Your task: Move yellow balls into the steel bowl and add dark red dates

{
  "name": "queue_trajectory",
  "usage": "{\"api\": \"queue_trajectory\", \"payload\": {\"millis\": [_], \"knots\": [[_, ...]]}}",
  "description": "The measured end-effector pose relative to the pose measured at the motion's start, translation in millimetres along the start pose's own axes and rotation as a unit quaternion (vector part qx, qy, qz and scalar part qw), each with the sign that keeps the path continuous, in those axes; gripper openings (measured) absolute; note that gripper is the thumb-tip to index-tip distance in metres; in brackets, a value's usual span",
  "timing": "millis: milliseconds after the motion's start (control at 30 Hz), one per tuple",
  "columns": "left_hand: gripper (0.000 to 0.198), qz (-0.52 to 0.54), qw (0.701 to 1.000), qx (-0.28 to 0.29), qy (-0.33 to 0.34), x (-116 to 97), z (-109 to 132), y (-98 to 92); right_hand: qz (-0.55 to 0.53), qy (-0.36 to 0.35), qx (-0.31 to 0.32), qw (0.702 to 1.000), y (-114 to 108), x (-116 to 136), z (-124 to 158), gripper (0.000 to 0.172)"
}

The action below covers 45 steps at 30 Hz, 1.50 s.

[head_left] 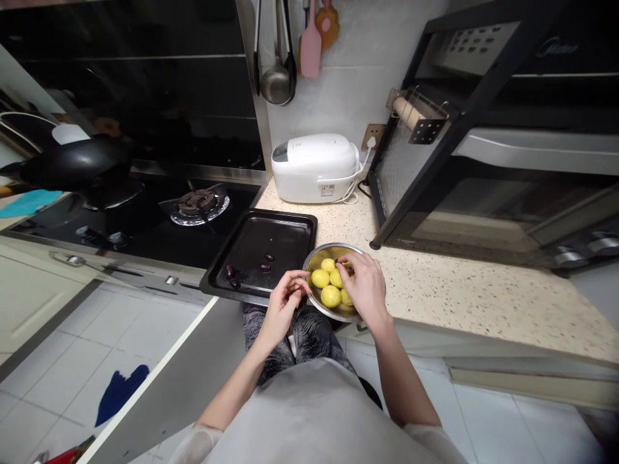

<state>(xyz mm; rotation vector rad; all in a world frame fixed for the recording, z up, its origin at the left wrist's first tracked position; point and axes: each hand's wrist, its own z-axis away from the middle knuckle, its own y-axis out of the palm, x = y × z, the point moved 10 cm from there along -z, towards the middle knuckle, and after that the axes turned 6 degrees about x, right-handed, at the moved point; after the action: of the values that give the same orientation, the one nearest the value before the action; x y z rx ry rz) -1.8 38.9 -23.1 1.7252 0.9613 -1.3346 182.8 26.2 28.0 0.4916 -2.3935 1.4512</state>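
Note:
A steel bowl (315, 307) holds several round yellow pieces (331, 296), smooth and lemon-like; their exact kind is unclear. My right hand (363, 287) reaches over the bowl's right side. Its thumb and fingers are pinched together above the yellow pieces, and a small dark bit shows at the fingertips, too small to name. My left hand (285, 301) is at the bowl's left rim, fingers curved and apart from the thumb, nothing visible between them. Left of the bowl, a black baking tray (251, 238) carries several small dark-red oval pieces (265, 267).
Behind the tray stands a white rice cooker (314, 169). A gas hob (198, 203) with a black wok (77, 161) is at the left, an oven (483, 200) at the right. Below the tray a cabinet door (193, 367) hangs open. A ladle (276, 84) hangs on the wall.

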Motion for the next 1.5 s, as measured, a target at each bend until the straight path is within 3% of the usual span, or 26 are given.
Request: {"api": "queue_trajectory", "payload": {"millis": [200, 333, 467, 633, 900, 1100, 1500], "knots": [[0.046, 0.026, 0.998, -0.048, 0.021, -1.6, 1.4, -4.0, -0.132, -0.086, 0.003, 0.988, -12.5, 32.4, 14.6, 0.015], [0.057, 0.033, 0.998, -0.050, 0.036, 1.8, 3.1, -4.0, -0.176, -0.157, 0.054, 0.970, -5.5, 61.1, 25.8, 0.022], [0.058, 0.032, 0.998, -0.031, 0.035, 2.9, 3.2, 0.6, -0.183, -0.184, 0.073, 0.963, 3.4, 71.2, 30.0, 0.029], [0.051, 0.009, 0.999, -0.034, 0.022, 1.1, 2.3, 1.3, -0.191, -0.158, 0.074, 0.966, 7.2, 62.2, 24.9, 0.020], [0.043, -0.043, 0.992, -0.093, 0.079, -16.3, 7.8, -16.8, -0.089, -0.047, -0.025, 0.995, -7.6, 20.1, 14.8, 0.016], [0.035, -0.051, 0.988, -0.127, 0.065, -14.2, 5.8, -22.8, 0.011, -0.076, 0.026, 0.997, 9.6, 27.8, 8.9, 0.014], [0.029, -0.041, 0.986, -0.142, 0.071, -10.8, 6.0, -26.5, -0.006, -0.070, 0.028, 0.997, 13.2, 23.6, 7.8, 0.013]]}}
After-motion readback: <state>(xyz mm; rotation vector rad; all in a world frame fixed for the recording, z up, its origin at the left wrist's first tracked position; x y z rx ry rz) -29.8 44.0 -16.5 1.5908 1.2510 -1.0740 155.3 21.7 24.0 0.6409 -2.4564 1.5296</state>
